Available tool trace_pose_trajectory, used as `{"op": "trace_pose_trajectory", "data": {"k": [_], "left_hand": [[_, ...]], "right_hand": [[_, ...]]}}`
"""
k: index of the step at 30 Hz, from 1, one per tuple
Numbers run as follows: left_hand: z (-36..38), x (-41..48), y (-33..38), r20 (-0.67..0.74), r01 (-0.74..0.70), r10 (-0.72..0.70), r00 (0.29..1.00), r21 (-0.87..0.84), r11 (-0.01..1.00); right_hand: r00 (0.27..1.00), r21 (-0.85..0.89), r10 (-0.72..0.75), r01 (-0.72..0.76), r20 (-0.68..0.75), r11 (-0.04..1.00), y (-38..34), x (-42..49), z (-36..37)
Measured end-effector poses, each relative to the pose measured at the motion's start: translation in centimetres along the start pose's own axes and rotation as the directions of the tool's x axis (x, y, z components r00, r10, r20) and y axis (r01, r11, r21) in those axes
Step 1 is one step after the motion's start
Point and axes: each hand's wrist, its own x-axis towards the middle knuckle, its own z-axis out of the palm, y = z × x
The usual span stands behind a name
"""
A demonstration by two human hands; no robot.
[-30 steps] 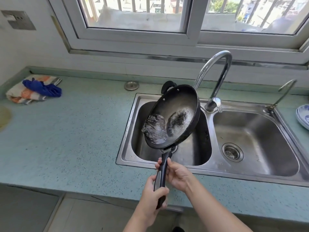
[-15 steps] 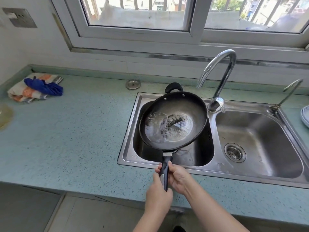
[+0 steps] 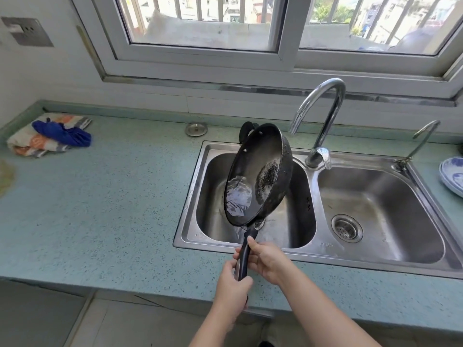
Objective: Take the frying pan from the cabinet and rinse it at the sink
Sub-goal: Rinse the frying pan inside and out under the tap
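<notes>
The black frying pan point(image 3: 260, 171) hangs over the left basin of the steel double sink point(image 3: 310, 256), tipped steeply onto its left edge. Water is pooled at its lower left rim and spills out near the handle into the basin. A worn speckled patch shows on the pan's inside. My left hand point(image 3: 231, 289) grips the lower end of the dark handle, and my right hand point(image 3: 268, 259) holds the handle just above it. The curved faucet point(image 3: 323, 126) stands behind the pan; no stream is visible from its spout.
A folded striped cloth with a blue rag point(image 3: 62, 134) lies at the back left of the green counter point(image 3: 100, 209). A round metal cap point(image 3: 196, 128) sits behind the sink. A small second tap point(image 3: 418, 144) and a blue-patterned plate point(image 3: 453, 179) are at the right.
The pan went from tilted to nearly level half a second ago, and now it is tipped steeply to the left, with water running to the lower rim and out.
</notes>
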Motion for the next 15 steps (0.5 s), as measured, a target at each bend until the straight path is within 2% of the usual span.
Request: {"op": "trace_pose_trajectory", "data": {"k": [6, 15], "left_hand": [[0.8, -0.1, -0.5, 0.068, 0.049, -0.038, 0.997, -0.174, 0.984], [1.0, -0.5, -0.4, 0.165, 0.124, -0.059, 0.985, -0.42, 0.899]], "right_hand": [[1.0, -0.061, 0.002, -0.003, -0.015, 0.998, -0.8, -0.7, -0.6], [1.0, -0.13, -0.017, 0.017, 0.002, 0.991, -1.1, -1.0, -0.8]]}}
